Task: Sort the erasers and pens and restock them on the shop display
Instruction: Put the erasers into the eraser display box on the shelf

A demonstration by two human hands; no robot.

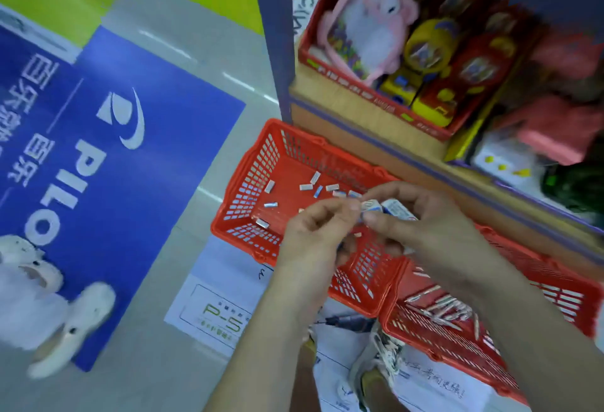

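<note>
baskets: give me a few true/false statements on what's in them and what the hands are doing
1. Both baskets are blue. False: the eraser basket and the pen basket are red.
2. The erasers and pens are mixed in one basket. False: each kind lies in its own basket.
3. The left hand and right hand meet over the eraser basket. True.
4. Both hands pinch a small white box. True.
5. A pink plush stands in a red tray on the shelf. True.
</note>
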